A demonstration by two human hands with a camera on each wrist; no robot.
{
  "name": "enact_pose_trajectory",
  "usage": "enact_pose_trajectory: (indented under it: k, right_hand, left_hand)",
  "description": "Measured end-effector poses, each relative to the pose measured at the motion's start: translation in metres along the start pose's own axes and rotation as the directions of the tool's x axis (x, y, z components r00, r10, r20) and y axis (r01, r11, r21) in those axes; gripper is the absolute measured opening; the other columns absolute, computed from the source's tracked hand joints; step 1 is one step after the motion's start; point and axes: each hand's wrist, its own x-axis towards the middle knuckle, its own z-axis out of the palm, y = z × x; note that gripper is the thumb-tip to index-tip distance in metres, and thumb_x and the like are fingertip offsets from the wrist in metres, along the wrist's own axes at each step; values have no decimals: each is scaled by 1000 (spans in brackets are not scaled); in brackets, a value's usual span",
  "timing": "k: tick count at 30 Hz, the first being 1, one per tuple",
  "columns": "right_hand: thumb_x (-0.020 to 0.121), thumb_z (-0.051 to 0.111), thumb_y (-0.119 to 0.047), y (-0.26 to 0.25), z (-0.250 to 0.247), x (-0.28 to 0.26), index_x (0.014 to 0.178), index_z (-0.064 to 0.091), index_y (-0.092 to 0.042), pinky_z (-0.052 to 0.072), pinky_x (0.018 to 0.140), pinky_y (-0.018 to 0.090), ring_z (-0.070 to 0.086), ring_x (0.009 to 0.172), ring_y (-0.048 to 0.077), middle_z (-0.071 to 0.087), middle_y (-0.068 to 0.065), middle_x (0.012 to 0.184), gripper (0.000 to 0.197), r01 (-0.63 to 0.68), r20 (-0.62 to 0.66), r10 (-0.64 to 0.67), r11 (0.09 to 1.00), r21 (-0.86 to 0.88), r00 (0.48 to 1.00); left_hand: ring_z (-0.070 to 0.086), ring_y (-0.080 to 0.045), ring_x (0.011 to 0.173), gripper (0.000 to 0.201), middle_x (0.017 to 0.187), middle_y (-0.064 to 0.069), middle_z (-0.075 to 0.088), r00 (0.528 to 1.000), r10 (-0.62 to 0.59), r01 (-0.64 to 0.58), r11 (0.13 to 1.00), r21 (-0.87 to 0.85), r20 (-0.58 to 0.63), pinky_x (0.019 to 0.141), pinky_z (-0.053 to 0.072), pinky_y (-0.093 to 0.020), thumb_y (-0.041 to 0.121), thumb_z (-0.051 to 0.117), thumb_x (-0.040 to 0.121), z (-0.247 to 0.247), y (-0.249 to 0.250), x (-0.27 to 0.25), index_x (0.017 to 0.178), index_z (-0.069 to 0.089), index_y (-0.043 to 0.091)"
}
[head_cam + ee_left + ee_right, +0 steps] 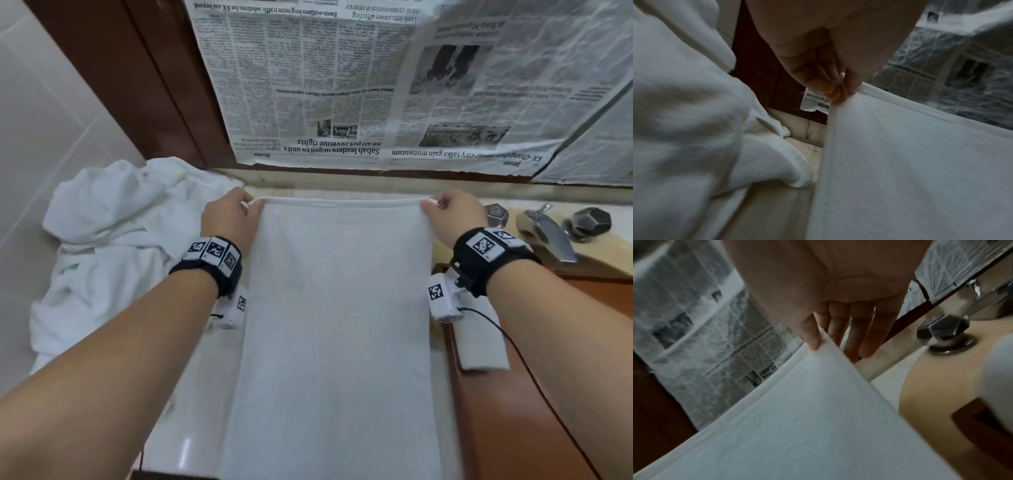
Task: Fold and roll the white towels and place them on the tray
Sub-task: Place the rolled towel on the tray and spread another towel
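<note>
Your towel (337,308) is hemmed in on both sides.
Each hand (230,219) (455,216) pinches a far corner; towel pile (113,240) left, faucet (544,233) and tray (534,394) right.

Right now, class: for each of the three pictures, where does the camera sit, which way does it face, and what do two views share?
Head: looks down at both forearms, left hand, right hand.
Left wrist: looks along fingers pinching the towel.
Right wrist: looks along fingers toward the tap knob.
All share the towel and newspaper.
</note>
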Motion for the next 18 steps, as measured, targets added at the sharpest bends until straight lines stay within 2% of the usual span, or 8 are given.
enact_pose_trajectory:
  k: [2, 5, 9, 11, 14, 16, 18]
  right_hand:
    - [101, 56, -34, -4, 12, 22, 94, 61, -20, 38, 77, 31, 55, 89, 28, 60, 3, 88, 17, -63, 17, 63, 998, -27, 998]
    - [102, 54, -31, -5, 31, 50, 114, 67, -15, 43, 81, 31, 57, 92, 29, 67, 10, 107, 24, -139, 65, 141, 989, -45, 988]
    - [100, 54, -25, -4, 49, 78, 118, 69, -10, 44, 81, 30, 62, 97, 34, 69, 16, 117, 28, -209, 118, 224, 969, -128, 967]
    - [99, 54, -23, -5, 56, 84, 114, 71, -7, 43, 78, 30, 59, 90, 33, 70, 16, 116, 28, -229, 137, 255, 957, -180, 957]
    - [97, 53, -21, -6, 68, 90, 102, 68, -1, 43, 74, 31, 58, 84, 33, 69, 18, 106, 25, -246, 188, 294, 939, -240, 937]
    - [97, 55, -24, -4, 75, 93, 89, 62, -2, 42, 69, 29, 58, 77, 30, 67, 15, 98, 24, -252, 218, 315, 929, -272, 924]
    - [94, 56, -25, -4, 78, 95, 79, 60, -3, 41, 62, 29, 56, 66, 27, 67, 16, 86, 28, -272, 220, 349, 909, -316, 911]
  left_hand:
    - [64, -26, 93, 24, 79, 4, 66, 998, -55, 55, 998, -25, -12, 84, 52, -35, 45, 63, 96, 15, 4, 13, 97, 68, 22]
    - [65, -23, 96, 24, 84, 5, 68, 991, -132, 133, 991, -32, 24, 85, 52, -35, 47, 63, 95, 37, 4, 28, 100, 69, 24]
    - [66, -25, 99, 22, 87, 3, 70, 980, -172, 180, 981, -76, 103, 89, 55, -36, 41, 64, 95, 62, 2, 41, 102, 71, 22]
    - [67, -25, 100, 22, 95, 0, 72, 962, -216, 233, 969, -85, 166, 90, 57, -37, 40, 65, 95, 73, 0, 44, 106, 72, 23]
    - [64, -27, 115, 35, 118, -4, 73, 935, -254, 276, 960, -54, 248, 100, 51, -33, 42, 62, 96, 86, -3, 42, 124, 68, 21]
    - [59, -26, 126, 52, 134, -3, 67, 918, -256, 281, 959, -43, 303, 107, 43, -32, 44, 59, 98, 94, -5, 38, 144, 55, 19]
    - [53, -24, 134, 70, 145, -2, 59, 905, -246, 292, 953, -86, 346, 112, 39, -33, 46, 60, 98, 100, -6, 32, 158, 34, 20]
